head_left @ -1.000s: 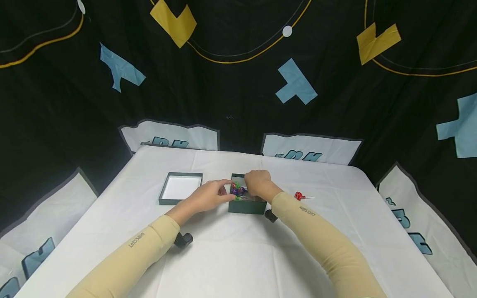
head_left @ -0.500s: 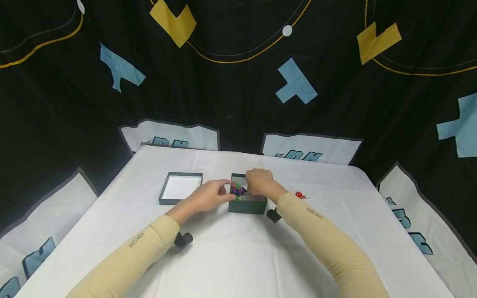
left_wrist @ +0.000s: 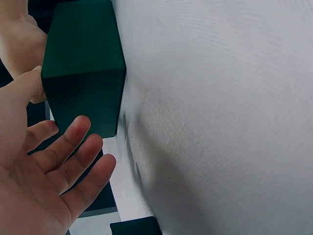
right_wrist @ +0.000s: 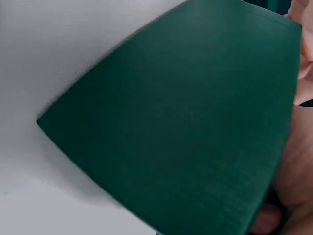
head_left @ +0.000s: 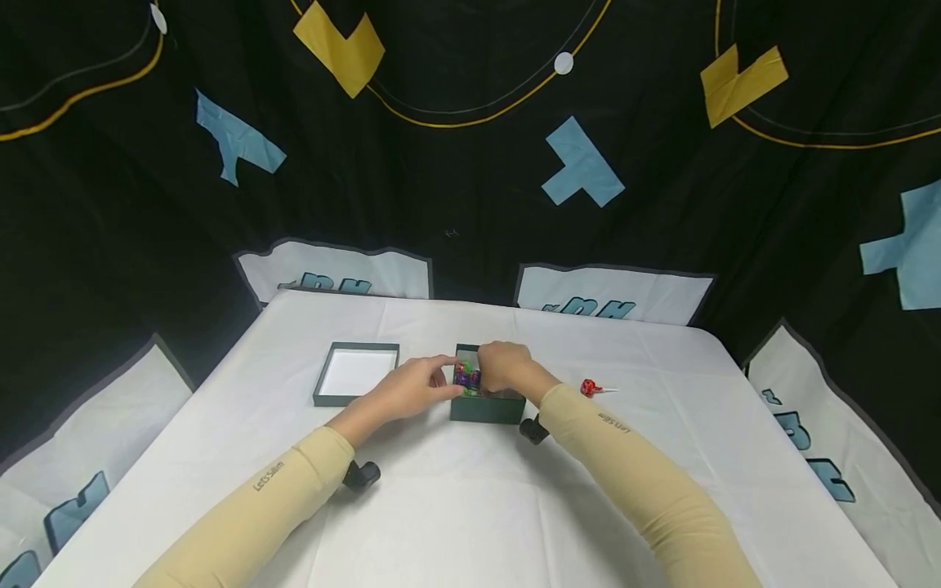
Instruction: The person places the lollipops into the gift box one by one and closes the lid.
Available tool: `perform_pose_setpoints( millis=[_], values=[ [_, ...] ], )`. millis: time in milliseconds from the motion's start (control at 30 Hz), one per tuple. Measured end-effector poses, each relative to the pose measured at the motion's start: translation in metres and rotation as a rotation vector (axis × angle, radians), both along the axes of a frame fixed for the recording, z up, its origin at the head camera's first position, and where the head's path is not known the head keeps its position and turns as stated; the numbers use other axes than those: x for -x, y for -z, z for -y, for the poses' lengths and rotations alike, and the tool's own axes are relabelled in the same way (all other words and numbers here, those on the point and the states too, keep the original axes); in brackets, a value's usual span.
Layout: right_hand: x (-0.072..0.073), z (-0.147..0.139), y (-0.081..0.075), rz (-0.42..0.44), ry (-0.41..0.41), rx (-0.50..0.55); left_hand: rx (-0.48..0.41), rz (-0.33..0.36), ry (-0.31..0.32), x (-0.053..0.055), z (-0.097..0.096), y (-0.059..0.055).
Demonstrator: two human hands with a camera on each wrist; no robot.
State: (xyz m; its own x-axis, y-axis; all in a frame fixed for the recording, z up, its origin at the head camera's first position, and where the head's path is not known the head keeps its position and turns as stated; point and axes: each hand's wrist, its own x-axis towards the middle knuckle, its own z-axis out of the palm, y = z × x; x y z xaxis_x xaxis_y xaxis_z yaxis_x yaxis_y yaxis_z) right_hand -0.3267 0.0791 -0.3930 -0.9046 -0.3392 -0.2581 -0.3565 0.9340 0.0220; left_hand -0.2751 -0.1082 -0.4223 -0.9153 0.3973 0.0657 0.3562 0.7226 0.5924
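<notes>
A dark green box stands uncovered on the white table, with lollipops in bright purple, green and red wrappers at its left end. My right hand reaches down over the rim into the box, right beside those candies. Its fingertips are hidden, and I cannot tell whether they grip anything. At the left end of the box, my left hand rests its thumb against the rim. Its other fingers spread loosely along the outer wall in the left wrist view. The box's green outside fills most of the right wrist view.
A shallow green-edged lid with a white inside lies left of the box. To the right, a single red-wrapped lollipop lies on the tablecloth, its white stick pointing right. A black curtain hangs behind the table.
My right hand has shifted slightly left and toward me inside the box, closer to the wrapped lollipops. My left hand holds its place at the left end.
</notes>
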Motion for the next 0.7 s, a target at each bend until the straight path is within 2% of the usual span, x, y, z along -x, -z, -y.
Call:
perform_pose_setpoints(
  millis=[433,700],
  values=[
    [-0.0010,0.0026,0.0010,-0.051,-0.002,-0.055,0.000,-0.005,-0.001,0.0013,-0.0014,0.0001],
    [-0.0009,0.0036,0.0068,-0.110,-0.022,-0.078,0.000,0.000,-0.004,0.0014,-0.0011,0.0009]
  ],
)
